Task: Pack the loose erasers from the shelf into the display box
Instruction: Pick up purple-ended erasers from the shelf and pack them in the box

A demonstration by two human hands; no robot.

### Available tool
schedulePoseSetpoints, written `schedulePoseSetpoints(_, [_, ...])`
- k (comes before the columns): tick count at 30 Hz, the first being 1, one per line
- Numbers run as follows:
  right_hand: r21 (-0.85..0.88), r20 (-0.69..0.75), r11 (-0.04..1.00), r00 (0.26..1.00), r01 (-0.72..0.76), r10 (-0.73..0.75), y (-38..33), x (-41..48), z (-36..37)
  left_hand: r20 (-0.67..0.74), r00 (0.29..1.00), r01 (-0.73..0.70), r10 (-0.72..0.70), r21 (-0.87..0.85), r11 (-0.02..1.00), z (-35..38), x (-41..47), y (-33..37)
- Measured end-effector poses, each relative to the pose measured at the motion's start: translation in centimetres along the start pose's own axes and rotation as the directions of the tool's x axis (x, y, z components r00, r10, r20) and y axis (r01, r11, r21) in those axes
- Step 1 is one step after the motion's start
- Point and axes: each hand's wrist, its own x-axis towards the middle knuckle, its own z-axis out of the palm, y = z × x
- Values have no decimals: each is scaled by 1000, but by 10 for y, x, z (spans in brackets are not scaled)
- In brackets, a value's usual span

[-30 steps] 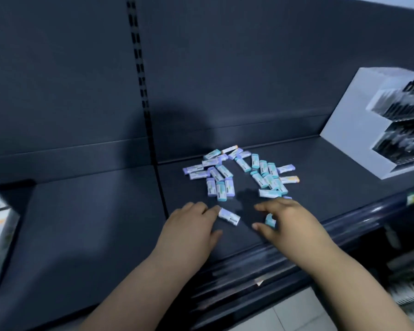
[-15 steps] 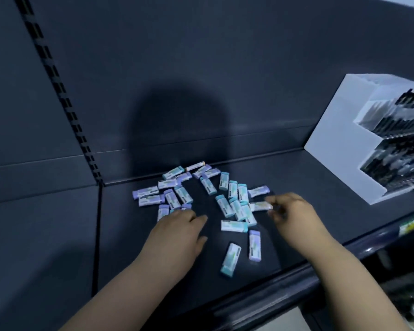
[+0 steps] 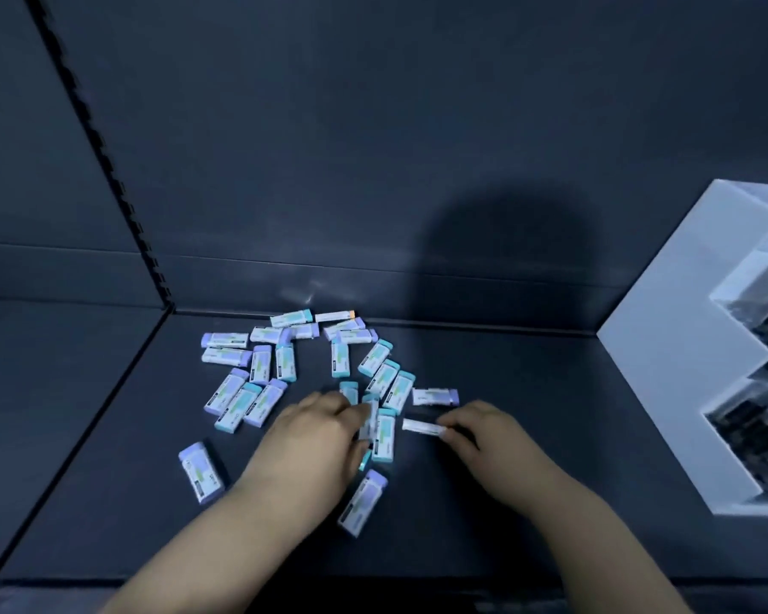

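Head view: gathering step. Left hand (image 3: 315,440) spread flat, raking teal erasers (image 3: 375,421) together, gripping nothing clearly. Right hand (image 3: 484,436) pinching one white eraser (image 3: 423,426) by its end. Main scatter (image 3: 258,370) just beyond the left fingers. Next: collecting a handful (display box unidentified, perhaps off-frame). Bare shelf (image 3: 528,378) beyond the right hand; white rack (image 3: 666,347) further right.

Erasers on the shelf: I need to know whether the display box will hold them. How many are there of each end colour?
Purple-ended erasers: 12
Teal-ended erasers: 11, one mostly under the left hand
Orange-ended eraser: 1
Eraser with hidden end, at the right hand: 1
Total: 25, roughly, since some overlap.
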Motion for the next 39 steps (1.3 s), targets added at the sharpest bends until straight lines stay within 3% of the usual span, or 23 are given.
schedulePoseSetpoints(4, [92, 22, 993, 997, 76, -79, 5, -2, -10, 19, 998, 67, -66, -53, 996, -2, 1, 18])
schedulePoseSetpoints(11, [325, 115, 939, 980, 117, -162, -18, -2, -23, -98, 990, 81, -102, -192, 978, -3, 9, 30])
schedulePoseSetpoints(16, [560, 137, 828, 980, 43, -144, -34, 9, -24, -17, 975, 185, -220, -482, 857, -11, 5, 25])
schedulePoseSetpoints(19, [677, 186, 733, 979, -64, -86, -43, 20, -19, 110, 958, 273, -264, -623, 733, -18, 2, 17])
schedulePoseSetpoints(23, [705, 239, 698, 969, -128, -64, -62, 37, -8, 175, 946, 320, -274, -646, 693, -25, -3, 4])
schedulePoseSetpoints(27, [551, 206, 834, 974, -36, -94, -75, 62, 6, 131, 910, 408, -394, -464, 786, -26, -8, -18])
schedulePoseSetpoints(31, [229, 6, 970, 996, 80, -84, -75, 104, 12, 124, 858, 512, -499, -110, 852, -22, -13, -35])
schedulePoseSetpoints(34, [11, -60, 992, 990, 128, -127, -78, 138, 13, 157, 848, 512, -506, 5, 859, -19, -12, -36])
schedulePoseSetpoints(39, [-333, -2, 935, 992, 122, -130, -93, 172, 15, 286, 848, 436, -447, 105, 894, -17, -5, -38])
